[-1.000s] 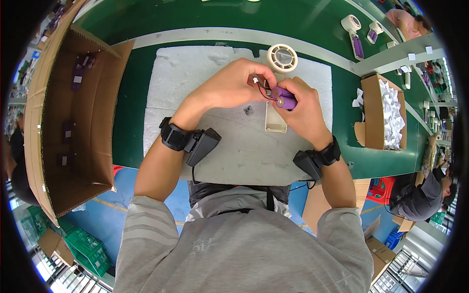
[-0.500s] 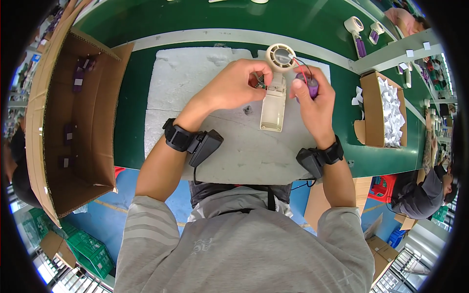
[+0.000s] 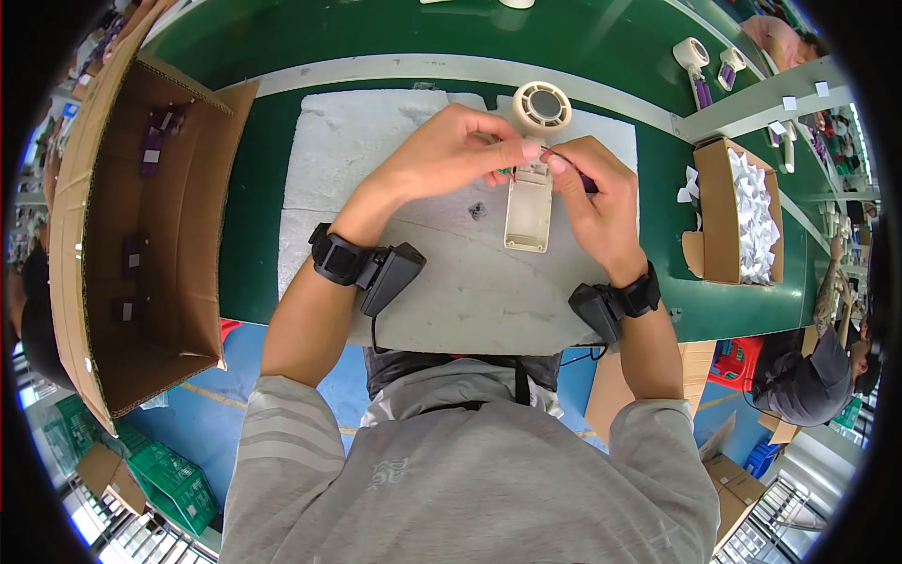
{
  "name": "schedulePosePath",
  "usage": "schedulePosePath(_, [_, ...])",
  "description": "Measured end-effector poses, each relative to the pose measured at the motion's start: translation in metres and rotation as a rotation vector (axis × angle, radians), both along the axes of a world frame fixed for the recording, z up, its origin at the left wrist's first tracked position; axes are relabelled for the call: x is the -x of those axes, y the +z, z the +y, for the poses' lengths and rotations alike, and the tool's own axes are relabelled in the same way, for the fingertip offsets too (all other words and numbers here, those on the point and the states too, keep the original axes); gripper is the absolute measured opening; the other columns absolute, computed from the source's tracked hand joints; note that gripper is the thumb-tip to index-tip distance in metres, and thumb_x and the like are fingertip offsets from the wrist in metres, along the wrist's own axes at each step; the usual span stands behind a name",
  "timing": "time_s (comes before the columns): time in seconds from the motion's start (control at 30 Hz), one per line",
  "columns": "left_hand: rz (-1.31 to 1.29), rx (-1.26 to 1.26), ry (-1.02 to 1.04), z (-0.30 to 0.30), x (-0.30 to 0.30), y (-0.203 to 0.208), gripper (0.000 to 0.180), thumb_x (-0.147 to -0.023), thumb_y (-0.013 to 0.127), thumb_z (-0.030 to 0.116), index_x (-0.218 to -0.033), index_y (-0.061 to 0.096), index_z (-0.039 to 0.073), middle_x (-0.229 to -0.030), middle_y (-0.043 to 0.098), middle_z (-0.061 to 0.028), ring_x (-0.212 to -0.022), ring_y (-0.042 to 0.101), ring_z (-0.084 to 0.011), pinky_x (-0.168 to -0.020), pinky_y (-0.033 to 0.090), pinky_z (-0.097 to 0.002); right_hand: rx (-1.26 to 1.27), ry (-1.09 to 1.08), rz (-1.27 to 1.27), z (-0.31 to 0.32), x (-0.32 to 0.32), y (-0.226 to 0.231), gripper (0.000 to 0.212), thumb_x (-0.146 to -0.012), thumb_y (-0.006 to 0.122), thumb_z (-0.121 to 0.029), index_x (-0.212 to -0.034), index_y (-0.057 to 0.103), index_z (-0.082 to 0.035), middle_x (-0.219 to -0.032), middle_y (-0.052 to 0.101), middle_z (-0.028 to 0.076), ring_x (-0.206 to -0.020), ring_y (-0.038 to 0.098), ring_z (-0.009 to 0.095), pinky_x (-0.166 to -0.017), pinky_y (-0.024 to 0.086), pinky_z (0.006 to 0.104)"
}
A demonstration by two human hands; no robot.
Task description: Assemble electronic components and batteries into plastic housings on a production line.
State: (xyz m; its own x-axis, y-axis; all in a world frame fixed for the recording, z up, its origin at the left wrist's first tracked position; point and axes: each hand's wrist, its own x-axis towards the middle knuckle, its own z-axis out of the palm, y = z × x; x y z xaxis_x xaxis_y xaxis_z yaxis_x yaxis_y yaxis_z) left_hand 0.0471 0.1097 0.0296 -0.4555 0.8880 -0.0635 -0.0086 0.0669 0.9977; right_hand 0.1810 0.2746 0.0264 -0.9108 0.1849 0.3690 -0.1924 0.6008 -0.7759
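A cream handheld fan housing (image 3: pixel 528 218) lies on the white foam sheet, its round head away from me and its hollow handle towards me. Over the neck of the fan my left hand (image 3: pixel 453 158) is closed, with a small green circuit board (image 3: pixel 505 172) partly showing beneath its fingers. My right hand (image 3: pixel 599 193) curls around a purple cylindrical battery (image 3: pixel 588 183), mostly hidden in the palm. Its thumb and forefinger pinch thin dark and red wires (image 3: pixel 552 153) close to my left fingertips. What exactly the left fingertips pinch is covered.
The foam sheet (image 3: pixel 404 282) covers part of the green bench. A large open carton (image 3: pixel 155 282) with several purple pieces stands at left. At right is a small box (image 3: pixel 716 216) of white paper pieces. More fans (image 3: pixel 691 54) lie at the back right; a person (image 3: pixel 813 376) sits beyond.
Both hands have drawn together over the fan's neck. The wires, earlier arching from the fan head to my right hand, are now pinched between the hands. The battery is more hidden.
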Motion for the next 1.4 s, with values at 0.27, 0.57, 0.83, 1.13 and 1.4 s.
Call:
schedulePosePath(0.27, [0.035, -0.009, -0.010, 0.000, 0.006, -0.005, 0.034, -0.091, 0.067, 0.033, -0.093, 0.071, -0.001, -0.077, 0.067, -0.0053, -0.067, 0.061, -0.0110, -0.061, 0.051, -0.0256, -0.089, -0.022, 0.033, -0.004, 0.001, 0.002, 0.012, -0.089, 0.067, -0.011, -0.092, 0.069, 0.000, -0.082, 0.060, 0.007, -0.065, 0.054, 0.016, -0.057, 0.042, 0.0269])
schedulePosePath(0.57, [-0.008, 0.015, -0.017, -0.002, 0.008, -0.009, 0.027, -0.090, 0.068, 0.024, -0.096, 0.070, -0.003, -0.080, 0.068, -0.0072, -0.068, 0.063, -0.0131, -0.063, 0.053, -0.0269, -0.201, -0.070, -0.031, -0.003, 0.001, 0.000, 0.010, -0.084, 0.072, -0.011, -0.088, 0.072, -0.002, -0.078, 0.057, 0.006, -0.062, 0.051, 0.015, -0.055, 0.041, 0.0267])
schedulePosePath(0.83, [-0.024, 0.003, -0.048, -0.004, 0.009, -0.011, 0.020, -0.090, 0.065, 0.015, -0.100, 0.069, -0.002, -0.086, 0.069, -0.0074, -0.071, 0.064, -0.0139, -0.067, 0.054, -0.0271, -0.143, -0.035, -0.107, -0.005, 0.001, 0.001, 0.011, -0.083, 0.071, -0.009, -0.093, 0.074, -0.004, -0.082, 0.057, 0.005, -0.064, 0.052, 0.013, -0.056, 0.040, 0.0262])
schedulePosePath(1.13, [0.029, -0.017, -0.100, -0.004, 0.011, -0.013, 0.017, -0.091, 0.064, 0.015, -0.099, 0.069, 0.001, -0.087, 0.069, -0.0056, -0.073, 0.063, -0.0131, -0.070, 0.053, -0.0272, -0.052, -0.035, -0.188, -0.008, 0.001, -0.003, 0.012, -0.084, 0.071, -0.009, -0.094, 0.074, -0.004, -0.085, 0.052, 0.004, -0.064, 0.046, 0.010, -0.056, 0.037, 0.0250])
schedulePosePath(1.4, [0.021, -0.017, -0.128, -0.004, 0.010, -0.013, 0.016, -0.088, 0.066, 0.011, -0.102, 0.069, 0.002, -0.087, 0.068, -0.0045, -0.073, 0.062, -0.0117, -0.070, 0.052, -0.0266, 0.006, -0.088, -0.131, -0.011, 0.000, -0.005, 0.011, -0.081, 0.073, -0.006, -0.090, 0.072, -0.001, -0.085, 0.050, 0.002, -0.064, 0.044, 0.008, -0.055, 0.036, 0.0235])
